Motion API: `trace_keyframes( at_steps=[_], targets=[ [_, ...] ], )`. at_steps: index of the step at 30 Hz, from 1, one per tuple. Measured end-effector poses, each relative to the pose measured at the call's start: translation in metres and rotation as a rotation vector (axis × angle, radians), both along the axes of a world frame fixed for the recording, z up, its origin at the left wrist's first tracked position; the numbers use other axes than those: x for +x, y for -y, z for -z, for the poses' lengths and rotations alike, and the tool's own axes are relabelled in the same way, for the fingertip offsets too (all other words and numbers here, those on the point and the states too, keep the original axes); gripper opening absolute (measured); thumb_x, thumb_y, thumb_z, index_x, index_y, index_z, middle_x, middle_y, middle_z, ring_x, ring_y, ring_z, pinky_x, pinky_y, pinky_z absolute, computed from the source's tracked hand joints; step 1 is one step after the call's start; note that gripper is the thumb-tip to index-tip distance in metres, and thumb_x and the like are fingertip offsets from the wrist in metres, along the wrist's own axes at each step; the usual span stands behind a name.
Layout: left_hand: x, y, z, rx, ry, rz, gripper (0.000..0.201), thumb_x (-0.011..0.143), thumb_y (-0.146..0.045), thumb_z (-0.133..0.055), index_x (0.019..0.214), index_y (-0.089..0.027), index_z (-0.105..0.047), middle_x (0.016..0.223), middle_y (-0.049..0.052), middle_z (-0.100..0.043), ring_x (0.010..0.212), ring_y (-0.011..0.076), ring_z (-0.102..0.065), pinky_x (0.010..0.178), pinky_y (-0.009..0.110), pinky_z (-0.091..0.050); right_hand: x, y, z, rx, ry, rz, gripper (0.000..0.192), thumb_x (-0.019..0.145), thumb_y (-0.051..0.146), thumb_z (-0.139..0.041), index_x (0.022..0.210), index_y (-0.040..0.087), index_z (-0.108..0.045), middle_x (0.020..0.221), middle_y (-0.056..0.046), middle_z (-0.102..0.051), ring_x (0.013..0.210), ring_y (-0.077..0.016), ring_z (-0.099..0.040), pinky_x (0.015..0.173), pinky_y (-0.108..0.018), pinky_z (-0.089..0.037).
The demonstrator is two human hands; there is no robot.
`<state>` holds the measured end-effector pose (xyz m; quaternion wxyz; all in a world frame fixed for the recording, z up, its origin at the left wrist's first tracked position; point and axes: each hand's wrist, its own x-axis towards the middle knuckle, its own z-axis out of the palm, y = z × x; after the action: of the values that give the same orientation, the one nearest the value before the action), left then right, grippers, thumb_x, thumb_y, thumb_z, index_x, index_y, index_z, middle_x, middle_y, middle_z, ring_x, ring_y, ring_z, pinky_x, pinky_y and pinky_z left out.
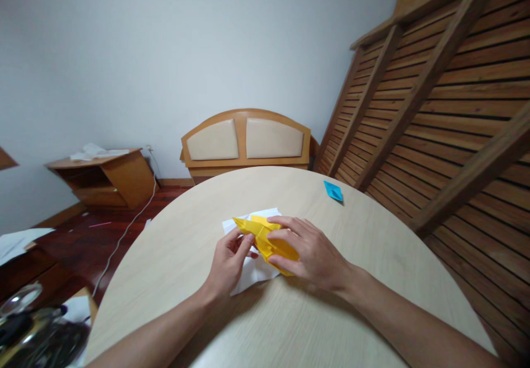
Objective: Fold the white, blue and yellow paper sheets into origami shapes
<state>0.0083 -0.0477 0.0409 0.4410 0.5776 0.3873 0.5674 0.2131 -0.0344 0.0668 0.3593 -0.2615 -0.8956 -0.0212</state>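
A partly folded sheet of yellow paper is between my two hands, over the middle of the round table. My left hand pinches its left edge between thumb and fingers. From the right, my right hand grips the paper with bent fingers, thumb below and fingertips on top, covering part of it. Beneath lies a creased white paper, its edges showing around the yellow one. Farther off, toward the right rim, sits a small blue folded paper boat.
The round table spans the foreground. Slatted wooden panels lean at the right. Behind stands a headboard. Leftward are a low cabinet with papers, a white cable on the floor, and cluttered items.
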Motion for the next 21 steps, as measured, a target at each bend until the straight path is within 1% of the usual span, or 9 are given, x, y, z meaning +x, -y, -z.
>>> trace_keyframes(
  at_steps=[2,4,6,10,12,14,16,19,21],
  targets=[
    [0.0,0.0,0.0,-0.016,0.019,0.021,0.036,0.084,-0.048,-0.069,0.101,-0.016,-0.069,0.096,0.007,-0.073,0.08,0.019,-0.068,0.064,0.027,-0.059,-0.002,0.002,0.0,0.02,0.035,0.017,0.021,0.089,0.028,-0.066,0.109,0.022,-0.062,0.134,-0.01,-0.058,0.108,-0.0234,-0.061,0.089,-0.043,-0.052],
    [0.0,0.001,0.001,-0.028,0.023,0.031,0.036,0.084,-0.049,-0.069,0.099,-0.016,-0.069,0.098,0.008,-0.073,0.081,0.02,-0.069,0.065,0.029,-0.061,-0.004,0.004,0.001,0.038,0.046,0.029,0.015,0.09,0.027,-0.064,0.104,0.022,-0.064,0.134,-0.01,-0.058,0.107,-0.0235,-0.061,0.088,-0.043,-0.052],
    [0.001,0.002,0.001,-0.036,0.029,0.04,0.038,0.083,-0.049,-0.071,0.102,-0.016,-0.068,0.099,0.008,-0.073,0.082,0.0209,-0.07,0.067,0.03,-0.062,-0.007,0.006,0.001,0.036,0.032,0.044,0.013,0.09,0.028,-0.065,0.101,0.021,-0.065,0.133,-0.01,-0.058,0.11,-0.0247,-0.059,0.09,-0.044,-0.051],
    [0.001,0.002,0.003,-0.043,0.055,0.043,0.046,0.08,-0.048,-0.074,0.113,-0.017,-0.067,0.11,0.01,-0.071,0.085,0.0215,-0.07,0.069,0.032,-0.062,-0.011,0.008,0.003,0.051,0.001,0.075,0.004,0.089,0.023,-0.066,0.093,0.021,-0.067,0.13,-0.01,-0.06,0.117,-0.0265,-0.055,0.095,-0.047,-0.05],
    [0.0,0.002,0.004,-0.051,0.06,0.047,0.043,0.081,-0.049,-0.073,0.109,-0.016,-0.07,0.109,0.011,-0.072,0.088,0.0225,-0.07,0.071,0.033,-0.062,-0.01,0.007,0.003,0.092,-0.031,0.101,0.004,0.09,0.021,-0.065,0.091,0.021,-0.069,0.123,-0.01,-0.062,0.113,-0.0263,-0.056,0.094,-0.046,-0.05],
    [-0.002,0.001,0.006,-0.064,0.081,0.07,0.039,0.085,-0.05,-0.068,0.104,-0.016,-0.072,0.111,0.011,-0.071,0.097,0.0255,-0.069,0.074,0.033,-0.061,-0.007,0.006,0.002,0.143,-0.094,0.142,0.007,0.091,0.021,-0.064,0.092,0.02,-0.07,0.112,-0.011,-0.063,0.104,-0.0254,-0.058,0.088,-0.043,-0.052],
    [-0.004,-0.001,0.008,-0.077,0.127,0.091,0.039,0.089,-0.051,-0.063,0.105,-0.017,-0.072,0.116,0.012,-0.07,0.108,0.0288,-0.066,0.076,0.034,-0.06,-0.003,0.004,-0.001,0.188,-0.135,0.164,0.009,0.092,0.023,-0.063,0.094,0.021,-0.071,0.098,-0.01,-0.064,0.092,-0.0235,-0.059,0.08,-0.039,-0.052],
    [-0.004,-0.003,0.012,-0.114,0.171,0.051,0.043,0.089,-0.053,-0.061,0.109,-0.016,-0.07,0.123,0.014,-0.066,0.115,0.032,-0.063,0.077,0.036,-0.059,0.002,0.001,-0.005,0.198,-0.127,0.123,0.01,0.095,0.023,-0.059,0.096,0.021,-0.07,0.087,-0.006,-0.065,0.081,-0.0205,-0.06,0.074,-0.036,-0.051],
    [-0.004,-0.005,0.013,-0.132,0.169,-0.024,0.046,0.086,-0.053,-0.064,0.114,-0.017,-0.067,0.129,0.014,-0.063,0.119,0.032,-0.06,0.081,0.038,-0.058,0.003,0.0,-0.006,0.174,-0.122,0.056,0.011,0.096,0.021,-0.056,0.098,0.02,-0.066,0.092,-0.006,-0.069,0.086,-0.0199,-0.064,0.077,-0.036,-0.052]
  ],
)
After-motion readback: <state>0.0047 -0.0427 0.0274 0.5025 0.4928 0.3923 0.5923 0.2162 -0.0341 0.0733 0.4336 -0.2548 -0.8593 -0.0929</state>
